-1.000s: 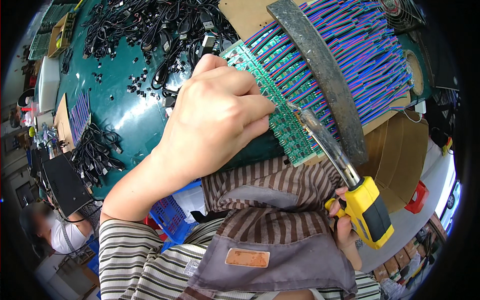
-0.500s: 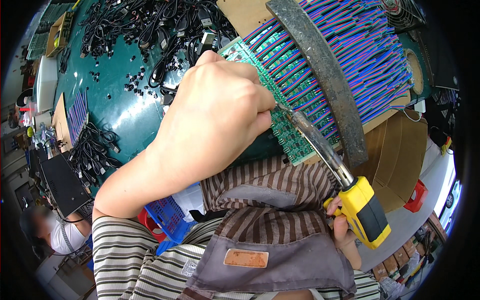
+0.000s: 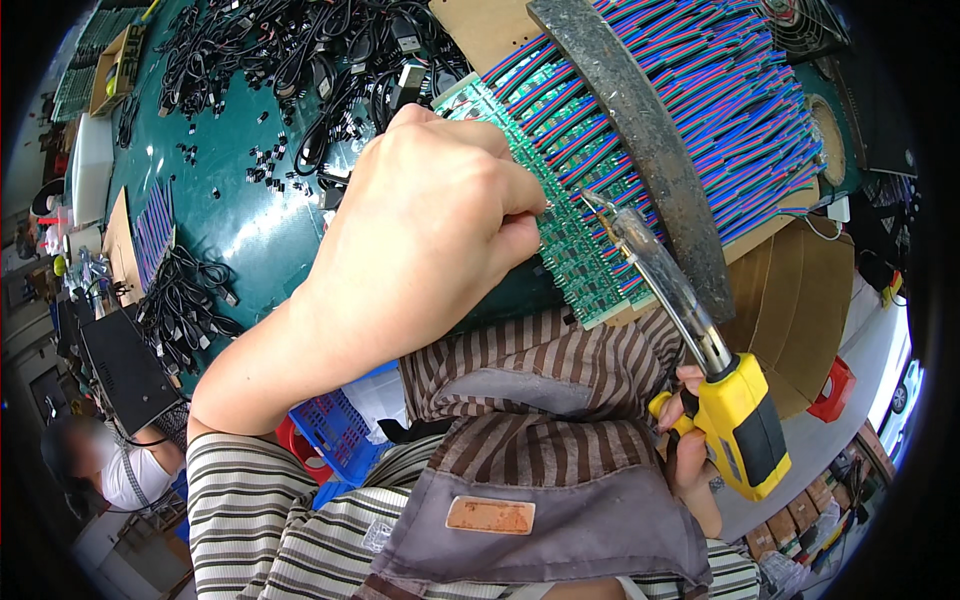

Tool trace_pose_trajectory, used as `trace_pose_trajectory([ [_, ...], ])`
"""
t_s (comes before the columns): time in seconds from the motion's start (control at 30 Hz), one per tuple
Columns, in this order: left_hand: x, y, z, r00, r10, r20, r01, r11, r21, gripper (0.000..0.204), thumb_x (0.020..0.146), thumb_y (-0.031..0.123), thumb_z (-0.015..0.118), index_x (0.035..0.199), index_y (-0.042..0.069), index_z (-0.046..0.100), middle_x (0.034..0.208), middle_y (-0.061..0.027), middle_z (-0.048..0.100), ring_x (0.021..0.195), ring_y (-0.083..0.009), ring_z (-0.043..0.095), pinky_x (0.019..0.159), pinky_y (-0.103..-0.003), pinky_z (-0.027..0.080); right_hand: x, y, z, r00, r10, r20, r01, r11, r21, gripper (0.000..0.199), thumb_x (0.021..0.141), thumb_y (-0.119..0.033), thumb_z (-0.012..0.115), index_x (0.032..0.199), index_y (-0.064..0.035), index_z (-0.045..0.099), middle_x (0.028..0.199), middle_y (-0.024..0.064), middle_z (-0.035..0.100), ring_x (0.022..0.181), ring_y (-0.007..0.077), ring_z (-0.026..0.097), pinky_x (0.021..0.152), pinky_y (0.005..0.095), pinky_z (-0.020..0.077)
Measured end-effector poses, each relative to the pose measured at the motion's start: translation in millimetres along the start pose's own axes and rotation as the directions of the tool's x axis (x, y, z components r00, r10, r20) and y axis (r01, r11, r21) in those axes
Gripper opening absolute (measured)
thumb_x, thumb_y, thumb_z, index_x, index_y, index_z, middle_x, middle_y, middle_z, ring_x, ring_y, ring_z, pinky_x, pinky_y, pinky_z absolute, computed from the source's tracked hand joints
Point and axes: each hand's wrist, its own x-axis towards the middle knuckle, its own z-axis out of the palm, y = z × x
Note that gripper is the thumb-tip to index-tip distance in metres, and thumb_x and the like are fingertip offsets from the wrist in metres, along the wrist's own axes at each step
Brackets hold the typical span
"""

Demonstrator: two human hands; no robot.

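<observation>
Soldering iron [image 3: 690,330], 1, R hand [image 3: 690,450]

Circuit boards [image 3: 590,265] partly behind left hand [image 3: 430,230]

My left hand [image 3: 430,220] is reaching far across, fingers curled into a loose fist, while my right hand [image 3: 690,440] is gripping near, low right.

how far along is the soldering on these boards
Done: the row of small green circuit boards already carries red, blue and purple wires, held under a dark metal bar. In hand: the right hand holds a yellow-handled soldering iron, tip at the board edge beside the left hand. Left: cannot tell which joints remain; loose black cables lie on the green table.
</observation>
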Motion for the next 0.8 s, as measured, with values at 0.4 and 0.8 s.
trace_pose_trajectory([
  [0.4, -7, -15, 8, 0.974, 0.222, -0.042, -0.225, 0.968, -0.114, 0.018, 0.064, 0.005, 0.071, 0.082, 0.006, 0.067, 0.075, -0.0021, 0.058, 0.073, -0.0203, 0.056, 0.083, -0.035, 0.041, -13, 21, -16, 0.979, -0.073, 0.191, 0.075, 0.997, -0.001, 0.058, 0.089, -0.045, 0.057, 0.119, 0.0041, 0.045, 0.119, 0.0161, 0.051, 0.065, 0.0126, 0.051, 0.058, 0.0266, 0.0411],
  [0.8, -13, -13, 16, 0.927, 0.354, -0.124, -0.343, 0.934, 0.101, 0.024, 0.059, 0.008, 0.072, 0.082, 0.006, 0.068, 0.071, -0.0015, 0.055, 0.066, -0.0177, 0.055, 0.088, -0.044, 0.046, -11, 16, -12, 0.994, 0.018, 0.108, 0.000, 0.987, -0.163, 0.030, 0.079, -0.034, 0.059, 0.082, -0.0045, 0.065, 0.081, 0.0131, 0.060, 0.070, 0.0314, 0.060, 0.062, 0.0376, 0.0494],
])
